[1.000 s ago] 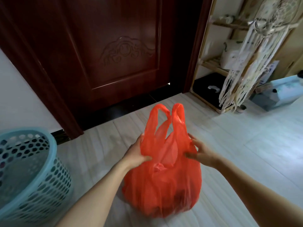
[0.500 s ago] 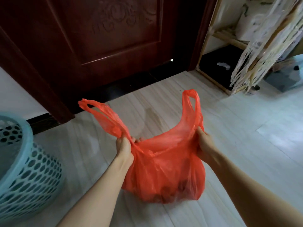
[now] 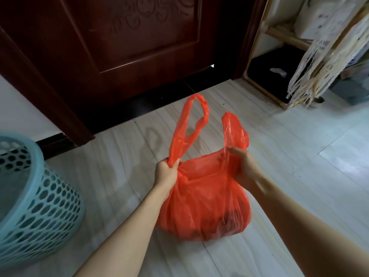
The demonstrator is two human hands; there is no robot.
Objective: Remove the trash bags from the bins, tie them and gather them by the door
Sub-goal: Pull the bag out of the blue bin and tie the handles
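A full red plastic trash bag (image 3: 203, 208) sits on the pale floor in front of the dark wooden door (image 3: 127, 37). My left hand (image 3: 166, 171) grips the base of the bag's left handle loop, which stands up above my fist. My right hand (image 3: 244, 166) holds the base of the right handle, which also points upward. The two handles are apart and not knotted. A light blue perforated bin (image 3: 34, 202) stands at the left edge, with no bag seen in it.
A wooden shelf rack (image 3: 267, 76) with a dark lower tray stands right of the door. White fringed macrame (image 3: 319, 56) hangs over it. A grey-blue box (image 3: 353, 90) sits at the far right. Pale floor (image 3: 309, 156) stretches to the right.
My left hand has swung the left handle from far out left to upright and closer to the right one. Earlier both hands were cupping the bag's neck.
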